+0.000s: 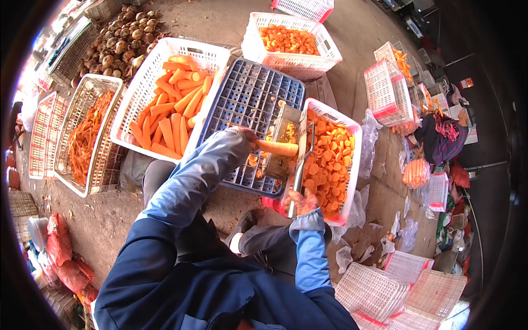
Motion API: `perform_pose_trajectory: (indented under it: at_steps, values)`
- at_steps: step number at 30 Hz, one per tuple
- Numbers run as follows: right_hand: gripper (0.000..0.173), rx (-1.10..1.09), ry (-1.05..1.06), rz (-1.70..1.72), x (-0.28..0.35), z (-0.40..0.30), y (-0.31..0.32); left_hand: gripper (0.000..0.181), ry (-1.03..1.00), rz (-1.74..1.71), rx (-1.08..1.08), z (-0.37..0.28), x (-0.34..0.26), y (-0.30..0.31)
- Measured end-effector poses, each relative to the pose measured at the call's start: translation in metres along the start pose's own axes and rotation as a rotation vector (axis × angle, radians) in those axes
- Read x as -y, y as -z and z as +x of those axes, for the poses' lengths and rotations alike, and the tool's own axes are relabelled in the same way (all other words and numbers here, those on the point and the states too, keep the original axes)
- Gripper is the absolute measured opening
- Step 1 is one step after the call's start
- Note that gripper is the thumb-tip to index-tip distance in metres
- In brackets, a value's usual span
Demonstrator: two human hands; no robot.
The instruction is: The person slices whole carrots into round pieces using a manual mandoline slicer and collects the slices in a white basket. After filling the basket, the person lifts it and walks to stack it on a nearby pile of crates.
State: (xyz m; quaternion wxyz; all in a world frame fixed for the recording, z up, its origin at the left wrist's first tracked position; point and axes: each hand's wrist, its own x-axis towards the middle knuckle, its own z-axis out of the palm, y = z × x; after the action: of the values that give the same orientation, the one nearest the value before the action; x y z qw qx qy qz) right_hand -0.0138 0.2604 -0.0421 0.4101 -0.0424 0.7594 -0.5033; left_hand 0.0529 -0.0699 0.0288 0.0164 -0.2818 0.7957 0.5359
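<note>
My left hand (248, 137) grips the near end of a peeled carrot (278, 147). The carrot lies across a metal block (282, 161) strewn with orange crumbs, its far tip against the blade side of a lever slicer. My right hand (304, 201) is closed around the slicer's metal handle (298, 177). Under the block is an upturned blue plastic crate (243, 88). Just right of the blade, a white and pink basket (355, 165) holds many round carrot slices (330, 165). To the left, a white basket (130, 111) is filled with whole peeled carrots (175, 101).
Carrot peelings (88, 136) fill a basket at far left, near a heap of onions (119, 45). Another basket (288, 62) of cut carrots stands beyond the blue crate. A person (443, 132) sits at right among crates. Stacked baskets (367, 288) and plastic bags (369, 144) lie on the right.
</note>
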Motion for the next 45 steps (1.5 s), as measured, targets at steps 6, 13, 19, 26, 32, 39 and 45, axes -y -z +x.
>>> perform_pose_trajectory:
  at_steps: [6, 13, 19, 26, 32, 39, 45]
  values:
    - [0.037, -0.08, 0.022, 0.125, -0.039, 0.029, -0.028, 0.018, -0.119, 0.111, 0.045, 0.003, -0.024, 0.0]
    - [0.035, -0.182, -0.13, -0.155, -0.052, 0.029, -0.04, 0.016, -0.129, 0.114, 0.07, 0.005, -0.033, -0.011]
    - [0.031, -0.149, -0.013, 0.013, 0.031, -0.021, -0.026, 0.016, -0.002, 0.118, 0.116, -0.006, -0.047, -0.014]
    - [0.038, -0.019, 0.022, 0.117, 0.045, -0.014, -0.015, 0.019, -0.119, 0.055, -0.001, -0.001, -0.024, -0.023]
    - [0.046, -0.201, -0.051, -0.202, -0.053, 0.033, -0.025, 0.019, -0.218, 0.071, 0.071, 0.021, -0.008, -0.033]
    - [0.046, -0.352, 0.059, -0.431, -0.082, 0.045, -0.036, 0.018, -0.23, 0.161, 0.124, 0.01, -0.026, -0.03]
    - [0.049, -0.168, -0.027, 0.006, 0.002, 0.001, -0.032, 0.018, -0.134, 0.177, 0.087, -0.005, -0.055, -0.042]
